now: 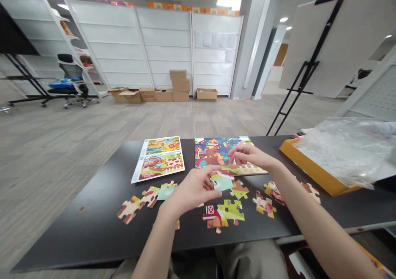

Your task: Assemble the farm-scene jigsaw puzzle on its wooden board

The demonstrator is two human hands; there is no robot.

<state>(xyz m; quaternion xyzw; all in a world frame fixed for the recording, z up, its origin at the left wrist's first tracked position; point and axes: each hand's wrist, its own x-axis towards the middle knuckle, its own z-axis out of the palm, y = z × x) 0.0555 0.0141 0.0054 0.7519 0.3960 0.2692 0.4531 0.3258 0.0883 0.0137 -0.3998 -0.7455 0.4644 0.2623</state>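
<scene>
My left hand (201, 185) is over the middle of the table, thumb and fingers apart, beside a pale green puzzle piece (222, 181). No grip on that piece shows. My right hand (248, 155) hangs above the puzzle board (210, 153), its fingers loosely bent and nothing visible in them. The board has a dark blue picture with a fence strip along its near edge. Closer to me lie a red barn piece (213, 218), a green piece (232, 210) and a brown-green piece (239, 189). A pink-spotted piece (264, 204) rests near my right forearm.
Left of the board lies a picture sheet (161, 159) with two farm and animal scenes. Several cow-patterned pieces (128, 210) are at the left. A yellow box (315, 167) with clear plastic wrap (346, 147) stands at the right. The black table (77, 225) ends near my lap.
</scene>
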